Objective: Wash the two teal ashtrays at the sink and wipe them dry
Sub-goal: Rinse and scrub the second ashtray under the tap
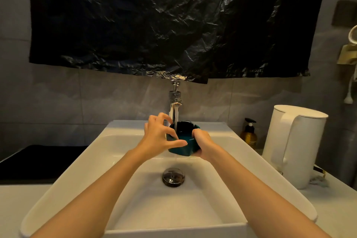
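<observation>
Two bare forearms are seen reaching in from the lower edge of the frame over a white sink (81, 170), whose dark round drain (173, 177) lies at lower centre. Just above centre, a teal ashtray (183, 141) is held over the basin. It is clasped at its right side by the right hand (203, 144), the grip closed on the rim and wall. The left hand (160, 135) is set against the ashtray's left side – thumb laid along the lower wall, fingers loosely spread and curled above the rim, so only a partial grip is shown. A stream of water is seen falling from the chrome faucet (175, 98) into the ashtray. Only one ashtray is in view. Farther right, a white kettle (295, 145) and an amber pump bottle (249, 133) stand on the surface. Crumpled black plastic sheeting (173, 21) fills the upper frame.
</observation>
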A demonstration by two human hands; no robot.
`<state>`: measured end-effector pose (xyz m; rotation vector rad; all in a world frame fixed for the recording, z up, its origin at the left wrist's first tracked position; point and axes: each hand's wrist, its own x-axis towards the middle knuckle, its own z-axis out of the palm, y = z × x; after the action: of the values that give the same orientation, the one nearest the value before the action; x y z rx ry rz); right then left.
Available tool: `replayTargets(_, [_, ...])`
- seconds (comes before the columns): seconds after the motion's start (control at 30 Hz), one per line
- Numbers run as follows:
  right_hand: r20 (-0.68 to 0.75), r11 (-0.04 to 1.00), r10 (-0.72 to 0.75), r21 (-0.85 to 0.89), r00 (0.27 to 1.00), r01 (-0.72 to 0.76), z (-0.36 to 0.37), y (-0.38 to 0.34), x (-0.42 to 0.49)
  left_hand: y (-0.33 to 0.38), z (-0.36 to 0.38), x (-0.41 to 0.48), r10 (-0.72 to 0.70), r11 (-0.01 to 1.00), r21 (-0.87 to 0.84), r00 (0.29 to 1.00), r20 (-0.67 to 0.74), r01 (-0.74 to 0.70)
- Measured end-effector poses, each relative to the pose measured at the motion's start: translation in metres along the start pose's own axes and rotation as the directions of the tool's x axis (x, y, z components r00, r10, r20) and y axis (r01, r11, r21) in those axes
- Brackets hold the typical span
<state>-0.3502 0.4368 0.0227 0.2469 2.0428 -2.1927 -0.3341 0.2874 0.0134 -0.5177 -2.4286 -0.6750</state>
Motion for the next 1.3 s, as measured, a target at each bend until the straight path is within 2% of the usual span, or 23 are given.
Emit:
replayTargets(0.07, [0.020,0.999,0.028,-0.037,0.999,-0.027,0.003,0.000,-0.005,0.001,0.002,0.004,-0.207,0.962,-0.171,0.977,0.058,0.214])
replayTargets(0.13, [0.074,0.996,0.050,-0.079,0.996,-0.044,0.009,0.002,-0.010,0.001,-0.001,0.009,-0.426,0.822,-0.361,0.897,0.121,0.439])
replayTargets(0.17, [0.090,0.995,0.050,-0.087,0.995,-0.042,0.011,0.002,-0.012,-0.001,-0.004,0.011,-0.482,0.747,-0.439,0.862,0.159,0.498])
replayTargets(0.23, [0.087,0.997,0.022,-0.070,0.996,-0.016,0.014,0.003,-0.010,-0.002,-0.009,0.011,-0.518,0.606,-0.539,0.804,0.292,0.586])
replayTargets(0.3, [0.042,0.993,-0.039,-0.114,0.998,0.044,0.016,0.002,-0.007,0.001,-0.010,0.008,-0.554,0.446,-0.555,0.704,0.445,0.702])
replayTargets(0.4, [-0.014,0.937,-0.195,-0.299,0.981,0.182,0.013,0.002,-0.005,0.005,-0.001,0.003,-0.527,0.357,-0.456,0.578,0.623,0.816])
replayTargets(0.47, [0.020,0.907,-0.264,-0.334,0.964,0.256,0.011,0.002,-0.011,0.003,0.006,0.002,-0.533,0.320,-0.467,0.564,0.630,0.824])
replayTargets(0.57, [0.094,0.899,-0.291,-0.313,0.952,0.306,0.011,-0.002,-0.017,0.002,0.011,0.003,-0.579,0.314,-0.549,0.614,0.536,0.775])
replayTargets(0.7, [0.136,0.908,-0.260,-0.302,0.956,0.290,0.007,-0.015,-0.022,0.002,0.013,0.002,-0.656,0.327,-0.554,0.606,0.449,0.765])
replayTargets(0.77, [0.097,0.865,-0.394,-0.298,0.914,0.404,0.002,-0.021,-0.016,0.003,0.012,0.001,-0.662,0.331,-0.537,0.597,0.454,0.776])
replayTargets(0.87, [0.144,0.640,-0.655,-0.415,0.742,0.646,0.003,-0.041,-0.012,0.003,0.012,0.000,-0.666,0.379,-0.495,0.602,0.441,0.782])
replayTargets(0.93, [0.262,0.459,-0.725,-0.507,0.638,0.730,0.010,-0.065,-0.010,0.002,0.013,0.001,-0.662,0.399,-0.480,0.608,0.439,0.781])
replayTargets(0.97, [0.322,0.389,-0.719,-0.548,0.616,0.741,0.014,-0.077,-0.008,0.001,0.013,0.001,-0.658,0.399,-0.481,0.609,0.443,0.781])
replayTargets(1.03, [0.411,0.277,-0.669,-0.635,0.619,0.721,0.021,-0.098,-0.002,0.000,0.012,0.001,-0.652,0.399,-0.480,0.610,0.450,0.781])
replayTargets(1.1, [0.431,0.186,-0.652,-0.708,0.624,0.682,0.027,-0.106,0.004,-0.001,0.010,0.001,-0.654,0.403,-0.469,0.606,0.453,0.786])
replayTargets(1.23, [0.388,0.125,-0.736,-0.728,0.555,0.674,0.029,-0.096,0.005,-0.003,0.010,0.002,-0.654,0.395,-0.470,0.601,0.460,0.789])
replayTargets(1.3, [0.421,0.075,-0.733,-0.731,0.534,0.678,0.026,-0.087,0.004,-0.003,0.008,0.002,-0.663,0.386,-0.476,0.596,0.452,0.790])
